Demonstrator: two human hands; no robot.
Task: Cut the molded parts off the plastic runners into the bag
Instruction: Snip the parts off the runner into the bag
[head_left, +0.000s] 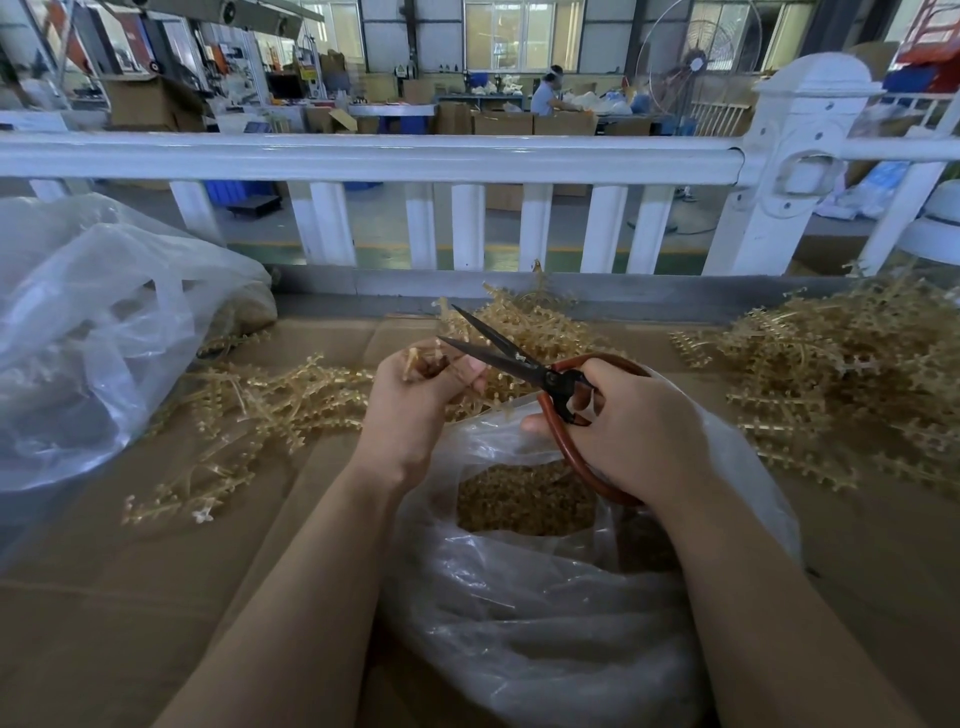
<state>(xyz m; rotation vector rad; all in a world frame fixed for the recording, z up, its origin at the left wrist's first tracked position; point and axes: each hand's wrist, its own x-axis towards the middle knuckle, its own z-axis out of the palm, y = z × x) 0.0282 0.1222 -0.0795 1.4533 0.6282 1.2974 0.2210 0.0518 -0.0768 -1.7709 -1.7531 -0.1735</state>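
- Amber plastic runner (423, 361), a short piece with small molded parts on it, sits pinched in the curled fingers of the left hand (415, 400) at the centre of the frame.
- Black-bladed scissors (498, 345) with reddish-brown loop handles are gripped by the right hand (634, 431), just right of centre; its fingers curl through and around the handles.
- The blades stand apart, tips pointing to the upper left, with the lower blade just beside the left fingertips and the held runner.
- Directly under both hands, in the lower centre, a clear plastic bag (545, 597) lies open; a heap of small brownish cut parts (524, 499) shows through its mouth.
- The lower scissor handle hangs over the bag's mouth.
- Brown cardboard (156, 597) covers the work surface across the lower frame.
- A pile of amber runners (260, 410) spreads at left of centre on the cardboard.
- A second pile of runners (519, 322) lies behind the hands, at mid-frame.
- A larger heap of runners (841, 374) fills the right side.
- At the left edge a big crumpled clear bag (93, 322) rests on the surface.
- A white railing (415, 156) crosses the upper half, with a factory floor, cartons and a seated worker (545, 96) blurred beyond it.
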